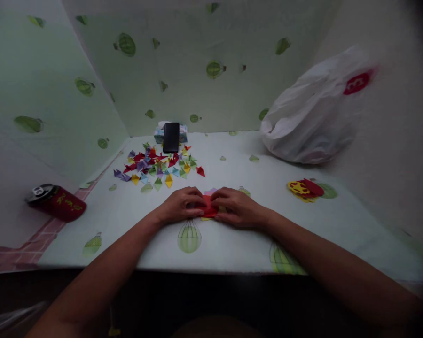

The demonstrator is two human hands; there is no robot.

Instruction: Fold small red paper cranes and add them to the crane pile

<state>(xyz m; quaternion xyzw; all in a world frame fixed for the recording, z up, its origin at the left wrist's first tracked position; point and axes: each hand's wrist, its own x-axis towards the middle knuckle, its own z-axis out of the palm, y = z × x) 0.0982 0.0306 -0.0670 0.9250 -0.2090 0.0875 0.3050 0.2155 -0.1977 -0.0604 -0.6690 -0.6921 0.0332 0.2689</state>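
Observation:
A small sheet of red paper (209, 206) lies at the front middle of the table, between my two hands. My left hand (184, 204) grips its left side, fingers bent over the top and thumb along the near edge. On the right side, my right hand (237, 206) pinches the same paper with curled fingers. Yellow and purple paper edges (210, 191) peek out around and beneath the red sheet. Whether the red paper is folded is partly hidden by my fingers. Beyond my hands to the left spreads a pile of small folded paper cranes (158, 166) in many colours.
A black phone (171, 137) leans against a tissue box (159, 134) behind the cranes. At the left edge a red drink can (59, 203) lies tilted. Red and yellow paper pieces (305, 188) sit to the right, before a white plastic bag (310, 117).

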